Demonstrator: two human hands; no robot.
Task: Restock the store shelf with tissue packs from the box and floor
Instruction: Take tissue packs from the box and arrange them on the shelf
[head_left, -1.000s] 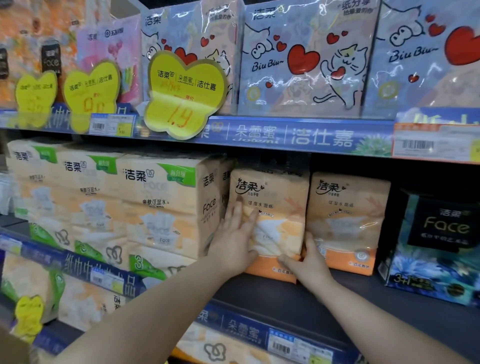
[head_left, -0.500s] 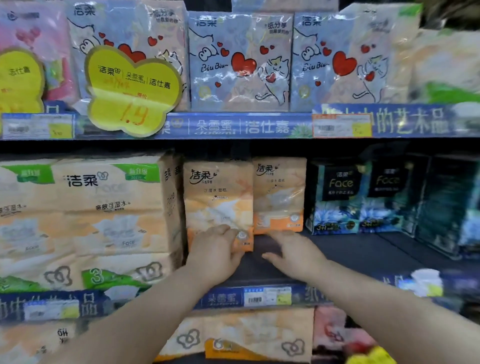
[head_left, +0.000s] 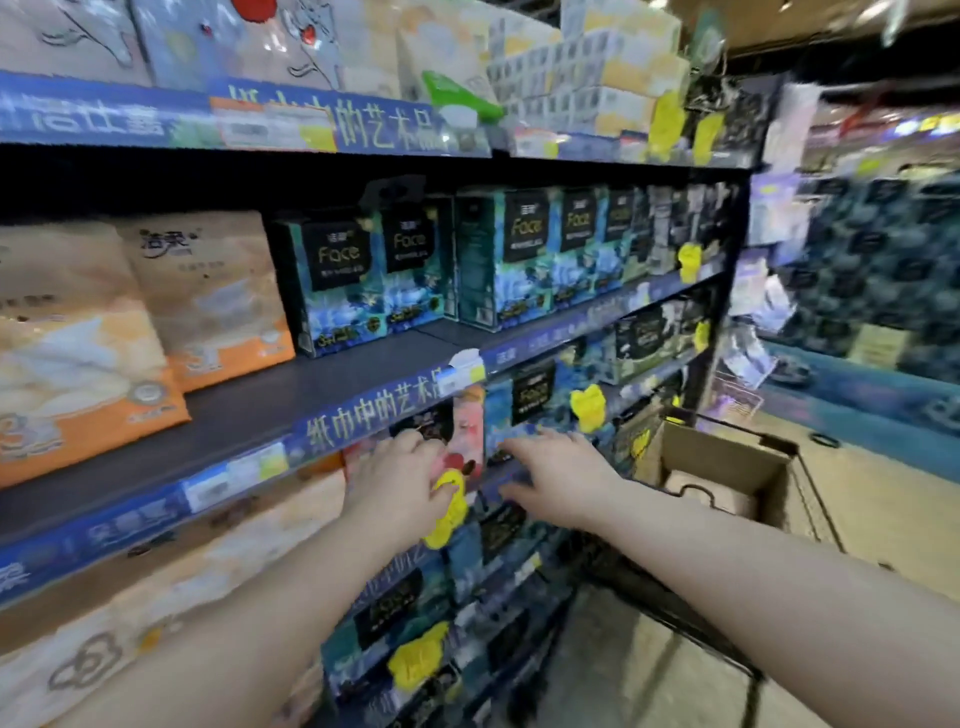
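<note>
The left hand (head_left: 400, 483) and right hand (head_left: 563, 480) were extended empty, fingers loosely spread, in front of the dark grey metal shelf (head_left: 311, 384); the open brown cardboard box (head_left: 722, 457) stood nearby.

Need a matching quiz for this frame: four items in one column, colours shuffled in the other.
Things:
1 left packs
2 Face boxes
3 carton
4 tags

Colours:
a yellow
b teal and black
c plain brown
d orange and cream

Pairs: 1-d; 2-b; 3-c; 4-a
</note>
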